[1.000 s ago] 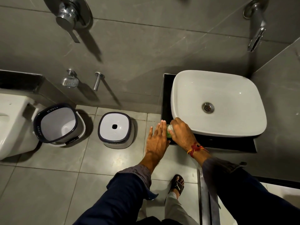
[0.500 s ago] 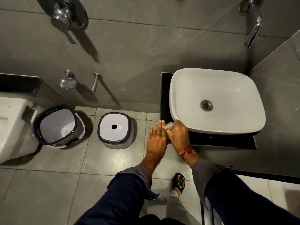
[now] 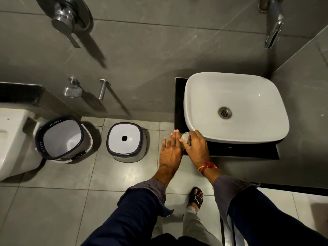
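Right hand (image 3: 197, 148) grips a small bottle (image 3: 185, 136) at the bench (image 3: 239, 150) corner; its white top shows more than before. Left hand (image 3: 171, 153) stays flat, fingers straight, just beside.

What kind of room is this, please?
Most likely a home bathroom: a white washbasin below a wall tap, part of a toilet at the left, and a bucket and stool on the tiled floor.
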Tool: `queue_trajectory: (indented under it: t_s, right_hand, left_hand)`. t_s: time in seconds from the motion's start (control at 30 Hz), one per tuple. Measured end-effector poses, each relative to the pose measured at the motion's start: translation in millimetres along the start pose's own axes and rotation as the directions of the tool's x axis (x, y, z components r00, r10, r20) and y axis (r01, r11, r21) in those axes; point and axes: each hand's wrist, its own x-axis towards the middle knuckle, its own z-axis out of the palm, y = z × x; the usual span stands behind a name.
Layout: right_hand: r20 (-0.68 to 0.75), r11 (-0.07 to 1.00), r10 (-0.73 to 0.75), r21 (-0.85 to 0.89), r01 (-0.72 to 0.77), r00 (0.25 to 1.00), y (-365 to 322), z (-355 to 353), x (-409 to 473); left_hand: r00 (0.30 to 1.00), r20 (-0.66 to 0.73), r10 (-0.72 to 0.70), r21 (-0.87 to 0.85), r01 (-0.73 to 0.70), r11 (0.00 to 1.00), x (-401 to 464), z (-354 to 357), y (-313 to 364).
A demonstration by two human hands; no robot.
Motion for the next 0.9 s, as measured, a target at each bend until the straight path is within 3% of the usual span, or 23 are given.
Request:
queue_trajectory:
  t_s: [0.3,0.4,0.67,0.9]
  right_hand:
    - [0.035,0.982,0.104,0.157,-0.109,0.994,18,5,-13]
    - [0.029,0.987,0.099,0.123,-0.102,0.995,13,8,-1]
    - [0.024,0.994,0.089,-0.059,-0.088,0.996,3,11,10]
    - [0.003,0.995,0.067,-0.081,-0.066,0.998,4,3,4]
  left_hand:
    - [0.994,-0.095,0.055,-0.008,-0.056,0.998,7,-3,-12]
    - [0.995,-0.103,0.006,-0.022,-0.008,1.000,14,-8,-14]
    - [0.989,-0.145,0.033,-0.053,-0.041,0.998,36,-13,-22]
    - [0.976,-0.218,0.023,-0.039,-0.032,0.999,36,-15,-22]
